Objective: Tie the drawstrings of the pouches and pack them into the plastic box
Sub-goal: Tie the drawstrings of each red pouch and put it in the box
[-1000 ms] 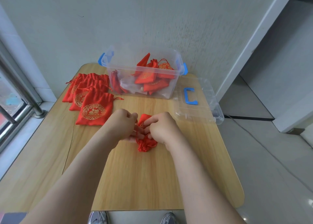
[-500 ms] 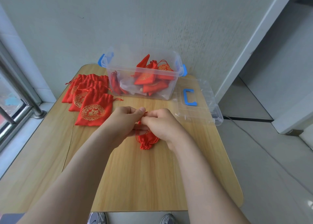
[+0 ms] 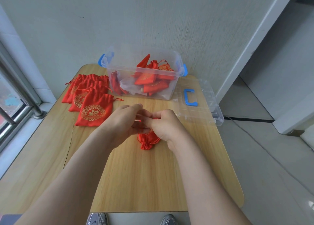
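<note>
1. Head cam, the only view there is: both hands meet over the wooden table, a bit past its middle
2. Right hand is balled up with the fingers curled in, and a bit of red drawstring pokes out at the top of the fist, so it's got the cord pinched
3. Left hand has its fingers stretched fairly straight toward the right one, tips up against it. Can't tell if it actually holds the cord, since the tips are tucked out of sight
4. The pouch is red and sits right under the two hands, partly covered by the right one, bunched-up mouth pointing back at the camera. It looks like it's on the tabletop, but I can't say if it's fully resting
5. The clear plastic box with blue latches stands at the far edge by the wall, lid off, with a loose heap of packed pouches inside, red with gold print
6. Its clear lid with a blue handle lies flat just right of the box and pokes past the table's right edge
7. Far left there's a fanned stack of pouches lying flat, gold emblem up, just beside the box's left end
8. A window rail runs along the left side, and two shoe tips show at the bottom
</note>
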Demonstrator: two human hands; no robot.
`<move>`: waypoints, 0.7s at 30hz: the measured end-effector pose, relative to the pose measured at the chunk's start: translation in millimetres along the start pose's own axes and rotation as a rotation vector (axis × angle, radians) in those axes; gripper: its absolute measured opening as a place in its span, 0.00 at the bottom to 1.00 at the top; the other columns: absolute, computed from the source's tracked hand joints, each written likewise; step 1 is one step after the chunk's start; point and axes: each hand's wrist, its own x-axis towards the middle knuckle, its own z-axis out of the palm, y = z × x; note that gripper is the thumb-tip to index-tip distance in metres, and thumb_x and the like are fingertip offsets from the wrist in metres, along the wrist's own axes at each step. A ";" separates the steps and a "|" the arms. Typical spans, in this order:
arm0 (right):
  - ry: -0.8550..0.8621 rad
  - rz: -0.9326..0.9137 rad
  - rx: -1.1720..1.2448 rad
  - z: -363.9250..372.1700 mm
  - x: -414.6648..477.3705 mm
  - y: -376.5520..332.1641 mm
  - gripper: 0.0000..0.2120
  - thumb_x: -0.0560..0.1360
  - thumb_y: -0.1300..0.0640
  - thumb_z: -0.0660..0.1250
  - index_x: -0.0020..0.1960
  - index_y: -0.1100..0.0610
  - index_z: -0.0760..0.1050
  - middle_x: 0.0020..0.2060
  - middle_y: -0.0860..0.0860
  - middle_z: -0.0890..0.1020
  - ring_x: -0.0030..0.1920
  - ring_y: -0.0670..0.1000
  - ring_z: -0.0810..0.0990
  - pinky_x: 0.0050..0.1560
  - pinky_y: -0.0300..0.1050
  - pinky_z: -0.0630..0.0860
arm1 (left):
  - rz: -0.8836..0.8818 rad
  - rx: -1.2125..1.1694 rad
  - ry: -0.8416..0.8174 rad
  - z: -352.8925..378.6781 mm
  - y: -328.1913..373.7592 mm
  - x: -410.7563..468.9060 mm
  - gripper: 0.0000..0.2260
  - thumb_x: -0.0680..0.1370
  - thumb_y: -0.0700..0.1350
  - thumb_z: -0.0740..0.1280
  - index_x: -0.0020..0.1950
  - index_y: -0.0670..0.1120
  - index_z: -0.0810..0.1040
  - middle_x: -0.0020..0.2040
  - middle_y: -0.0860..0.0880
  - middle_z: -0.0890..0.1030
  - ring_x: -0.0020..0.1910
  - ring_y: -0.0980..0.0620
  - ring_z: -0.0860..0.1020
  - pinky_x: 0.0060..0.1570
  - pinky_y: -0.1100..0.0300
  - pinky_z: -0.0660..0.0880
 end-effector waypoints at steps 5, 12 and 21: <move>0.119 0.081 0.129 -0.7 6.5 -2.1 0.06 0.81 0.54 0.72 0.49 0.57 0.82 0.33 0.47 0.83 0.33 0.48 0.79 0.36 0.42 0.71 | 0.012 -0.017 -0.035 1.5 0.4 -2.8 0.12 0.86 0.38 0.58 0.64 0.39 0.79 0.48 0.38 0.82 0.42 0.40 0.81 0.51 0.44 0.83; 0.142 0.079 0.086 -3.6 8.3 -1.9 0.07 0.81 0.57 0.66 0.46 0.59 0.79 0.26 0.48 0.74 0.31 0.50 0.71 0.37 0.45 0.67 | 0.026 0.218 -0.126 -3.5 -10.4 0.1 0.08 0.84 0.38 0.69 0.57 0.32 0.82 0.45 0.40 0.86 0.40 0.50 0.84 0.48 0.56 0.83; 0.150 -0.092 0.142 -9.2 5.2 -3.5 0.13 0.77 0.65 0.61 0.56 0.53 0.78 0.38 0.49 0.84 0.48 0.49 0.82 0.51 0.46 0.74 | -0.025 0.214 -0.084 -3.2 -8.5 -3.5 0.08 0.83 0.38 0.70 0.57 0.32 0.81 0.43 0.41 0.86 0.39 0.49 0.86 0.42 0.59 0.84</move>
